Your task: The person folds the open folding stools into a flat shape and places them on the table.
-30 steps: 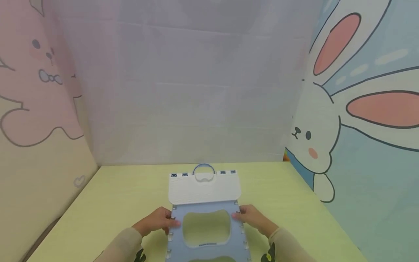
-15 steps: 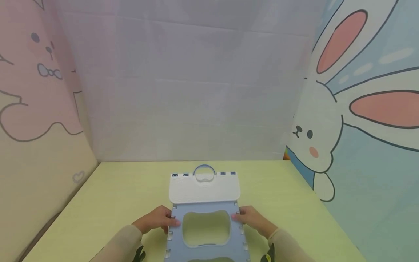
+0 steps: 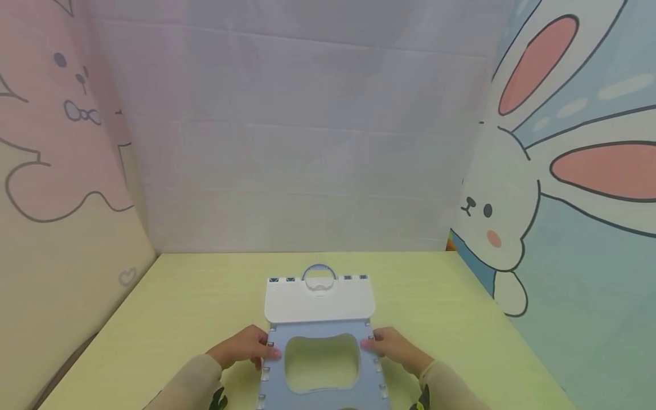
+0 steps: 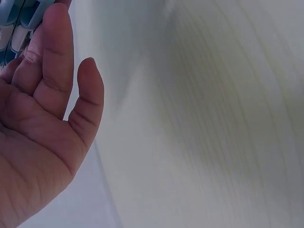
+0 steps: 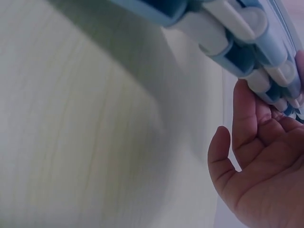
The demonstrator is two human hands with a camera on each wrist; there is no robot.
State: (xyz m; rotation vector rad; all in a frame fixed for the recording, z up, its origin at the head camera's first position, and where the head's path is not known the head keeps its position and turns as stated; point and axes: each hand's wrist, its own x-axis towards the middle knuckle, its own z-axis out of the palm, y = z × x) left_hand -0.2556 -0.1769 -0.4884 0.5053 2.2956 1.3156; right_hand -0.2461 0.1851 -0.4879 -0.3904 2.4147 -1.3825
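Note:
A plastic folding stool (image 3: 320,327), with a white panel (image 3: 320,302) and light-blue panels with rounded cut-outs, stands folded flat in front of me in the head view. On its far edge is a small blue carrying handle (image 3: 319,267). My left hand (image 3: 243,348) grips its left side edge, thumb on the blue face and fingers behind. My right hand (image 3: 400,348) holds the opposite edge the same way. Interlocking blue and white hinges (image 5: 254,45) show above the right fingers in the right wrist view; similar hinges (image 4: 21,21) are beside the left fingers. The stool's near end is out of view.
A pale yellow tabletop (image 3: 200,296) lies under the stool. A plain whitish sheet (image 3: 307,142) closes off the back. Printed walls stand at both sides, a pink animal (image 3: 56,131) on the left and a white rabbit (image 3: 492,193) on the right.
The stool has come slightly down and toward me in the head view, both hands moving with it. Less of its lower cut-out shows. The grip is the same.

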